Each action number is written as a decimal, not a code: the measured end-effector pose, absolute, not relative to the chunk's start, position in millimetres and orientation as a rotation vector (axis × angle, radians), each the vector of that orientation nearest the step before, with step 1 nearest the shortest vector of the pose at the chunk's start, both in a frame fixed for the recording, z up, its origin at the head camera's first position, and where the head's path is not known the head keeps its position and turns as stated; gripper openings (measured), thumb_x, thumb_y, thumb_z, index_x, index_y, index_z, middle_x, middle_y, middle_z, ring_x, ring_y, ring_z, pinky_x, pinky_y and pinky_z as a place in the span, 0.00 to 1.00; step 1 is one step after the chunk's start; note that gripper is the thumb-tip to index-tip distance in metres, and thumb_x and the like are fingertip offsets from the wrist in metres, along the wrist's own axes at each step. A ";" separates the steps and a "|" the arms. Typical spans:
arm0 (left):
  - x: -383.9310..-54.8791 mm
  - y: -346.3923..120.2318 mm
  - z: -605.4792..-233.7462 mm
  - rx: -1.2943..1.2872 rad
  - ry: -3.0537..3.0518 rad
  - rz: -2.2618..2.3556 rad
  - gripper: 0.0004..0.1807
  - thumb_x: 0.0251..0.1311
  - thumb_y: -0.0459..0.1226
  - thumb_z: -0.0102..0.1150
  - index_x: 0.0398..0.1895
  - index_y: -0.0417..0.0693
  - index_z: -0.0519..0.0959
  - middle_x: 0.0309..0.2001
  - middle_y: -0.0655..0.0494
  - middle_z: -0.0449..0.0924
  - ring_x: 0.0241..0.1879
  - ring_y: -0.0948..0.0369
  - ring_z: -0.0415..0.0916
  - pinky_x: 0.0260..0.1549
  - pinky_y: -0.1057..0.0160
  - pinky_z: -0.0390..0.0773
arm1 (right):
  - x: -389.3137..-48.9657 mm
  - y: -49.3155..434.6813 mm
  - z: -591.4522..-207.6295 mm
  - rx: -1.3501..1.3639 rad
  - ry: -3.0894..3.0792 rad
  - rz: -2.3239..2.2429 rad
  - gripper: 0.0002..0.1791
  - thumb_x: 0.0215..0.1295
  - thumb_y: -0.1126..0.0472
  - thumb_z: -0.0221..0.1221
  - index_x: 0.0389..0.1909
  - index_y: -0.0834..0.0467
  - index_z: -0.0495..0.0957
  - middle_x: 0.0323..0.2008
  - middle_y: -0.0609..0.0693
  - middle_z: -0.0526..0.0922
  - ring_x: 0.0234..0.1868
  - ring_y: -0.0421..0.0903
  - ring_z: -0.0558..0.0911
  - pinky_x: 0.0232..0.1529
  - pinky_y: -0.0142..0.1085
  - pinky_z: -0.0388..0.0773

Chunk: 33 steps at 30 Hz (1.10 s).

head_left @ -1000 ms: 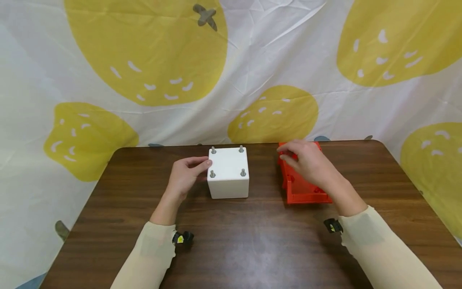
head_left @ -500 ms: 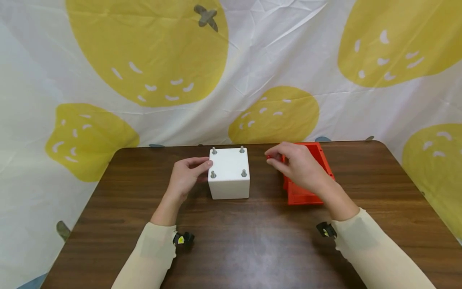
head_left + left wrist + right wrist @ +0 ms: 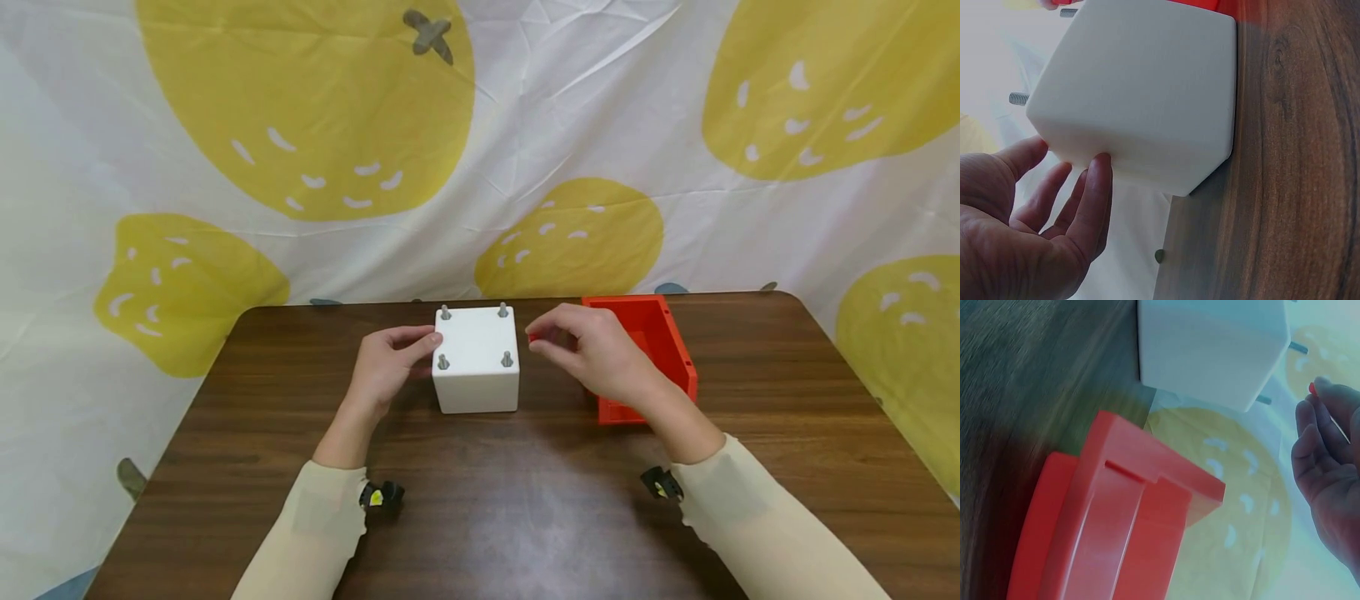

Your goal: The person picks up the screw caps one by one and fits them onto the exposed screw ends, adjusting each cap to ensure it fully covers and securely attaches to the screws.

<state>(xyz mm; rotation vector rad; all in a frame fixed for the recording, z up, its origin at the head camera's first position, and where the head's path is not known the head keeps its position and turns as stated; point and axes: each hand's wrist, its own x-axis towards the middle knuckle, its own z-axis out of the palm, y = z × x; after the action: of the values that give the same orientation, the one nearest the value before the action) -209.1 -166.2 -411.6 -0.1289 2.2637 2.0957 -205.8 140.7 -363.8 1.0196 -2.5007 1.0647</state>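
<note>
"Red piece (image 3: 1313, 389): how is it being held?"

"Between the thumb and finger of the right hand (image 3: 581, 346); it is being pinched just beside the white block (image 3: 475, 342), not touching it, probably for precision."

"And the left hand (image 3: 381, 360)?"

"Loosely extended fingers are being rested on the block's left side, presumably for steadying; nothing is being gripped."

"Why are the bolts (image 3: 507, 359) being pointed upward?"

"Probably for access from above. A red bin (image 3: 677, 337) is sitting on the table (image 3: 487, 483) to the right, likely for easy reach."
</note>
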 end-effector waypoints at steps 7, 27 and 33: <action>-208.4 -166.0 -410.6 -0.124 2.262 2.098 0.21 0.68 0.40 0.73 0.59 0.37 0.86 0.58 0.42 0.84 0.47 0.56 0.86 0.49 0.47 0.89 | -204.0 132.5 -364.0 1.015 -2.539 1.125 0.10 0.64 0.63 0.75 0.46 0.55 0.88 0.37 0.41 0.87 0.34 0.39 0.80 0.34 0.34 0.82; -207.8 -166.4 -409.6 -0.122 2.260 2.098 0.20 0.69 0.40 0.73 0.59 0.37 0.86 0.58 0.42 0.84 0.46 0.56 0.86 0.50 0.45 0.88 | -205.0 115.0 -367.2 1.074 -2.549 1.122 0.09 0.64 0.64 0.76 0.43 0.55 0.88 0.35 0.41 0.86 0.31 0.40 0.80 0.32 0.34 0.82; -207.8 -166.6 -409.9 -0.122 2.259 2.098 0.21 0.69 0.40 0.73 0.59 0.37 0.86 0.58 0.42 0.84 0.46 0.57 0.86 0.50 0.46 0.88 | -205.1 113.7 -367.1 1.058 -2.595 1.109 0.08 0.64 0.62 0.76 0.42 0.53 0.88 0.33 0.40 0.85 0.31 0.40 0.79 0.33 0.34 0.82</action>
<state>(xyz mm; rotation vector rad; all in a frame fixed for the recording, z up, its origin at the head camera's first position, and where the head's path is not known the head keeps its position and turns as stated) -207.8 -166.6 -409.9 -0.1215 2.2590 2.0981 -205.1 113.7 -367.1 1.0583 -2.5947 1.1087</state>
